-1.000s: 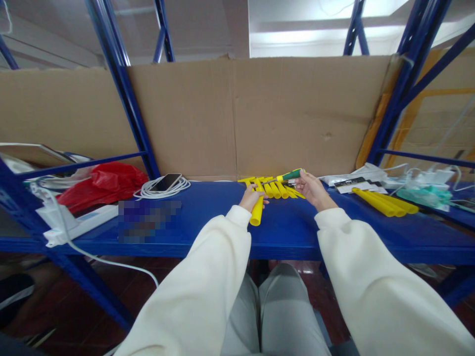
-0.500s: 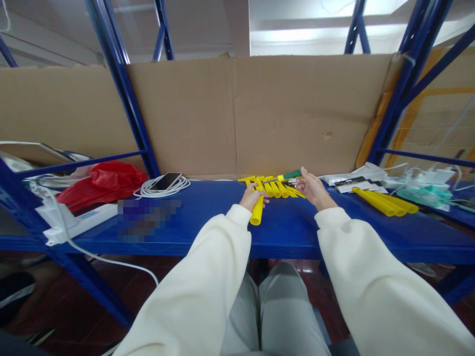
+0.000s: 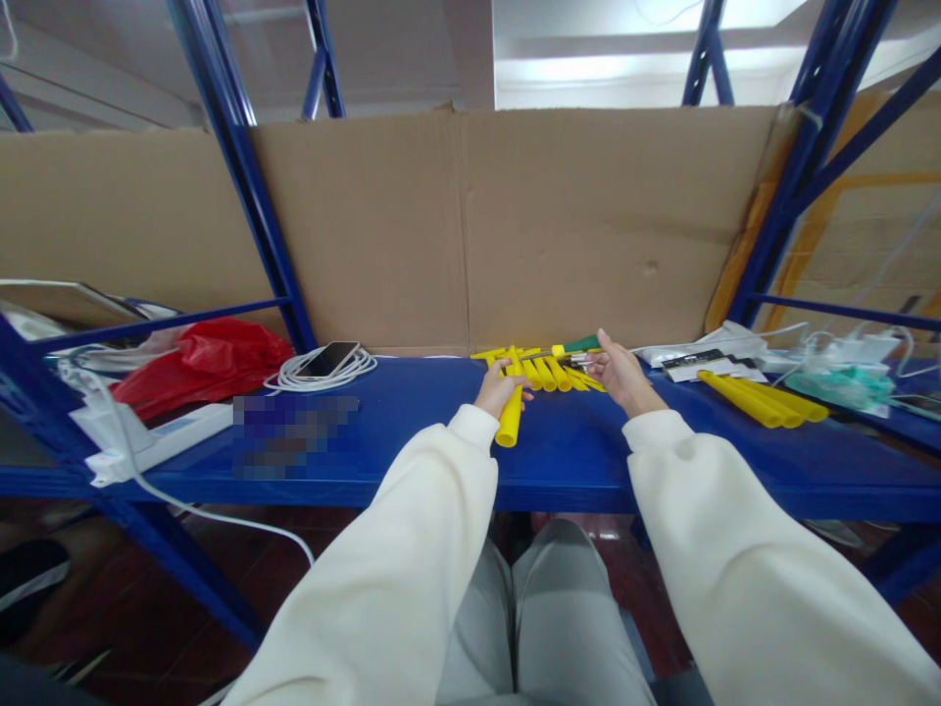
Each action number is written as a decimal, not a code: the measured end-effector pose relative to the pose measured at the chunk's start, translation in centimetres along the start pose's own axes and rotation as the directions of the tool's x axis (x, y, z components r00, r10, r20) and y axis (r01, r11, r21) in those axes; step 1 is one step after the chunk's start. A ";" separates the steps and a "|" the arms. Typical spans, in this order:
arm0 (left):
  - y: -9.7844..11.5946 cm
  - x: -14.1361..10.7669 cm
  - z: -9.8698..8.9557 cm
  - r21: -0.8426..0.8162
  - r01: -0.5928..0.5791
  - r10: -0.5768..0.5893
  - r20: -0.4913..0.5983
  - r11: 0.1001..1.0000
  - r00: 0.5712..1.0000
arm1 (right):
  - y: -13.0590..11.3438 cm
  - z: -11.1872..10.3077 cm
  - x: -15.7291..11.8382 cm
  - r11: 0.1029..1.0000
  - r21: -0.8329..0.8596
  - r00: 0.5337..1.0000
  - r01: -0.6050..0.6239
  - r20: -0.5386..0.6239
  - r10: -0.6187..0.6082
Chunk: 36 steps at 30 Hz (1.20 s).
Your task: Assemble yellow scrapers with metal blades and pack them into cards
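Observation:
My left hand (image 3: 495,391) is closed around a yellow T-shaped plastic piece (image 3: 509,426), its open tube end pointing toward me. In my right hand (image 3: 618,375) is a screwdriver (image 3: 583,343) with a green and yellow handle, gripped at the handle's end by the fingertips. The screwdriver's shaft points left, at the upper part of the yellow piece; whether its tip touches a screw there is too small to tell. Behind and between the hands, several more yellow pieces (image 3: 548,377) lie in a row on the blue table (image 3: 426,431).
Three yellow tubes (image 3: 765,404) lie at the right, near a black-and-white packet (image 3: 698,367). On the left are a phone (image 3: 330,360) on a coiled white cable (image 3: 292,377), a red plastic bag (image 3: 213,361) and a white power strip (image 3: 176,441). Cardboard (image 3: 588,226) stands behind.
Both hands stay nearly in place with their holds unchanged. The screwdriver's handle has shifted very slightly in my right fingers.

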<state>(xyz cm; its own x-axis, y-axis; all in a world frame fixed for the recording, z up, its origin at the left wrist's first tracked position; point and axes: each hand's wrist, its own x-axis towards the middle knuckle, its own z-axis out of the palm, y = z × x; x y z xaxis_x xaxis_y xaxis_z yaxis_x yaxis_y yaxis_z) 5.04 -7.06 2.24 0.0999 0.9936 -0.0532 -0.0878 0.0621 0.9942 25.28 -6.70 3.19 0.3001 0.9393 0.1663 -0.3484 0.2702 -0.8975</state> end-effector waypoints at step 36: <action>0.0 0.4 0.0 0.003 -0.101 0.100 -0.143 0.995 0.985 | 0.5 0.7 -1.0 0.914 -0.385 0.991 -0.125 -0.001 0.136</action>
<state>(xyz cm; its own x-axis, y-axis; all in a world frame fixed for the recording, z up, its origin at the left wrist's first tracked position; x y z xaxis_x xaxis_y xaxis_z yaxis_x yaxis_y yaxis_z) 5.09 -6.69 2.19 -0.0518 0.9981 0.0341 -0.0948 -0.0389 0.9947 24.19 -7.39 2.89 0.2506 0.9671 0.0428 -0.0147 0.0480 -0.9987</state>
